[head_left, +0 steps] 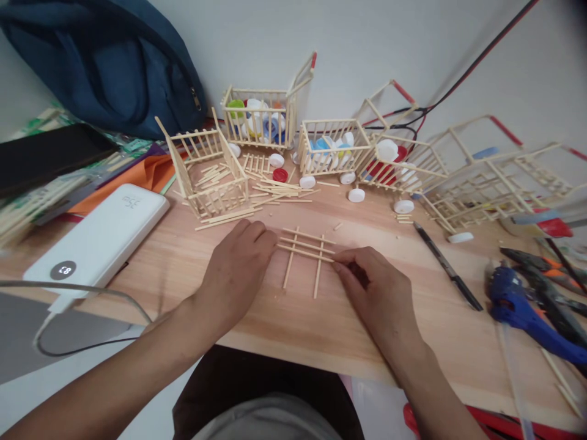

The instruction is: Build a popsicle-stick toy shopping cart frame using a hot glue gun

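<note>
Two thin wooden sticks (317,278) lie side by side on the table, pointing away from me, with three shorter sticks laid across their far halves. My left hand (241,269) is closed at the left end of the nearest cross stick (305,252). At that stick's right end, my right hand (380,296) pinches it between thumb and forefinger. The left fingertips are partly hidden behind the hand. Just beyond stands a partly built stick basket (208,174), with a pile of loose sticks (279,192) beside it.
Several small stick carts with bottle-cap wheels, such as a cap-filled cart (261,119), line the wall. A white power bank (98,238) with a cable lies left. On the right are a black pen (447,266), a blue glue gun (527,311) and pliers (541,263).
</note>
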